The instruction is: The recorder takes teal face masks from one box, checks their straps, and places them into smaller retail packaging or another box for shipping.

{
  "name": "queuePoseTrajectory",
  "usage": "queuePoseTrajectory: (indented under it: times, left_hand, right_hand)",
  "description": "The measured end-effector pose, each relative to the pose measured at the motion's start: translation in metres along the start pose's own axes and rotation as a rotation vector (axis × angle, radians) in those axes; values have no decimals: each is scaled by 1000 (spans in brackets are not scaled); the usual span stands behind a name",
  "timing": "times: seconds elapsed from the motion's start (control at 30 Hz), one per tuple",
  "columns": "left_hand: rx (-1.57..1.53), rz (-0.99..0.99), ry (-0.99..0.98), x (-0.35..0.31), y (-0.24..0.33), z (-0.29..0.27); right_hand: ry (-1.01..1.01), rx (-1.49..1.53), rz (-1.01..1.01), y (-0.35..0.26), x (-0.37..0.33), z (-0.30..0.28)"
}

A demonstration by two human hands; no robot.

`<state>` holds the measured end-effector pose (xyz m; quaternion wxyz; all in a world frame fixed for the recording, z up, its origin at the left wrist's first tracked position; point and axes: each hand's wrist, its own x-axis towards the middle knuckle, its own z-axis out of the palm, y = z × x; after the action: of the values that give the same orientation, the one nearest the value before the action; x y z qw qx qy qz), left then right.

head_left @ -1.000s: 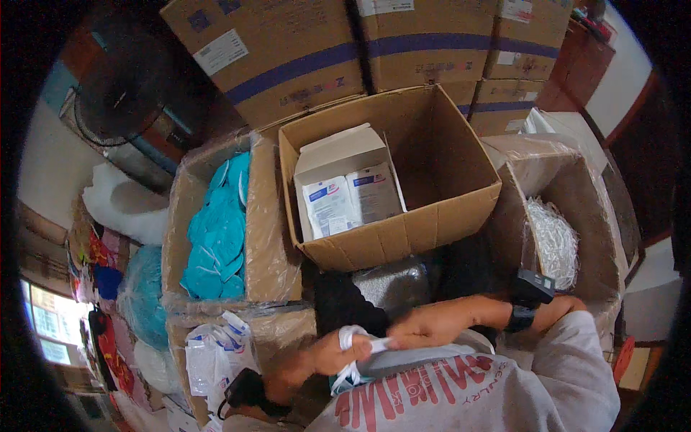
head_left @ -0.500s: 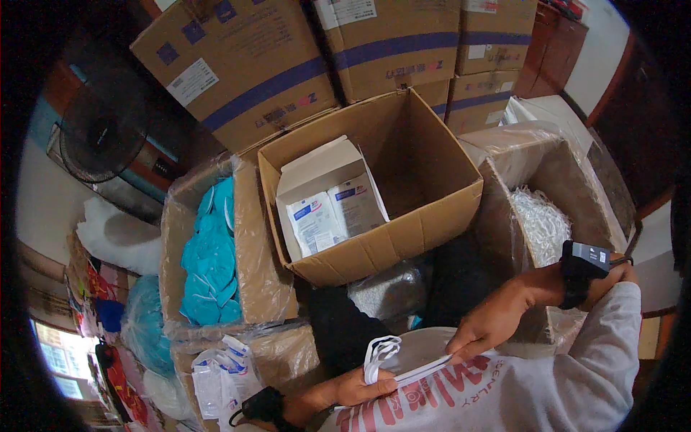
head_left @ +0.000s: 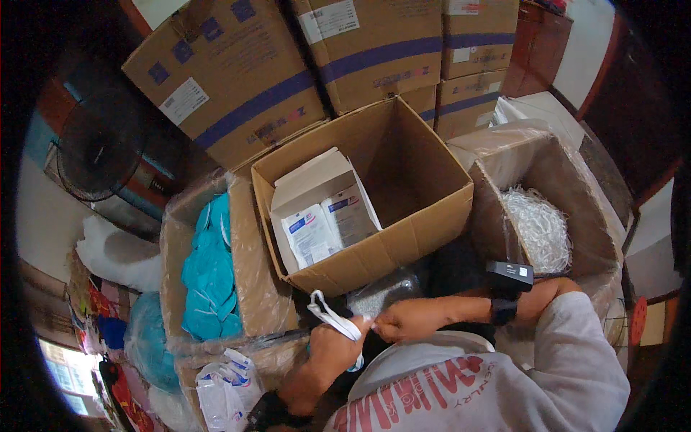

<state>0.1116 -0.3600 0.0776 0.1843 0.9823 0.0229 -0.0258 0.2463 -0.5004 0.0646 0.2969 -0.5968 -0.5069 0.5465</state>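
My left hand (head_left: 332, 354) is closed around white elastic straps (head_left: 335, 317), which loop up over its back. Against it, my right hand (head_left: 394, 322) is shut in a pinch at the straps' other end, near the left thumb. A bit of teal shows below the left hand; I cannot tell whether it is held. At left, a plastic-lined carton (head_left: 263, 288) holds folded teal masks (head_left: 209, 277). To the right, another lined carton (head_left: 599, 209) contains a heap of white elastic straps (head_left: 538, 229).
Ahead stands an open cardboard box (head_left: 432, 212) with a white carton (head_left: 306, 176) of sealed packets (head_left: 313, 234) inside. White packets (head_left: 227, 396) lie at lower left. Stacked cartons (head_left: 237, 79) rise behind, and a fan (head_left: 99, 147) stands at far left.
Both hands have moved forward and left, away from my shirt, and come together. The straps, stretched between the hands before, now loop over the left hand.
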Motion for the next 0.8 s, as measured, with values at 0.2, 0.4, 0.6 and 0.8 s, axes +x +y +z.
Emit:
queuePoseTrajectory:
  times: [0.2,0.4,0.6,0.8]
  left_hand:
    - [-266,215,-42,-17,10,3]
    - [-332,210,-109,-9,23,-18]
    - [-339,-299,-145,-79,-91,15]
    - [-868,-329,-153,-18,-97,41]
  right_hand:
    - [-422,-114,-46,-19,-23,-11]
    - [-426,132,-83,-23,-48,-19]
    - [-305,464,189,20,-110,-55]
    - [100,1119,169,66,-58,-31]
